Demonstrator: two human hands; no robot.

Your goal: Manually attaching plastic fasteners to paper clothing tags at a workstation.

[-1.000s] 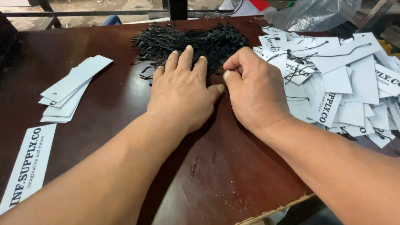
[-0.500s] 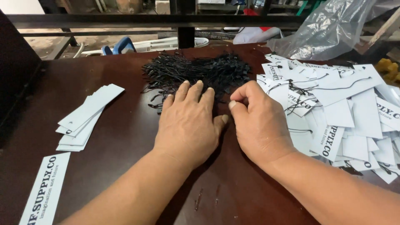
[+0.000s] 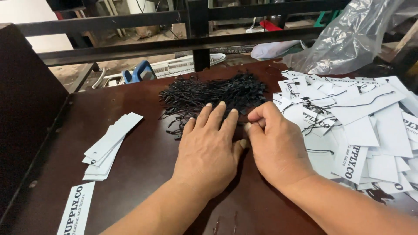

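Left hand (image 3: 208,150): lay flat, palm down, on the worktop (image 3: 148,174), fingers spread a little, their tips touching the near edge of the cords (image 3: 213,93); it held nothing.
Right hand (image 3: 275,146): just beside the left, fingers curled in, thumb and forefinger pinched together at the cords' near right edge; whether a cord lay in the pinch could not be told.
Cords: a loose heap of thin black loops, middle of the worktop toward its far side, between the two sets of tags.
Tags (image 3: 361,126): a wide, untidy spread of white card tags on the right, several with black cords on them, some touching the right hand.
Stack (image 3: 111,146): a small fanned pile of white tags on the left, well apart from the hands.
Strip (image 3: 76,209): one long white printed card at the near left edge.
Bag (image 3: 348,37): clear plastic, far right, behind the tags.
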